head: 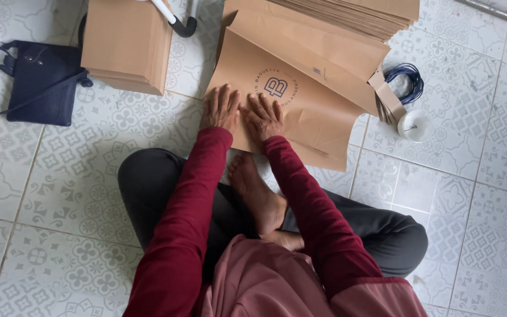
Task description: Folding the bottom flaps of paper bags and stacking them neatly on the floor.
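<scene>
I sit cross-legged on a patterned tile floor. A flat brown paper sheet with a round printed mark lies in front of me. My left hand presses flat on its near left edge, fingers spread. Beside it, my right hand also lies flat on the paper, just below the printed mark. Neither hand grips anything. Both arms wear dark red sleeves.
A stack of brown paper pieces stands at the upper left, another pile at the top. A navy shoulder bag lies at the left. Blue cord and a white cup sit at the right.
</scene>
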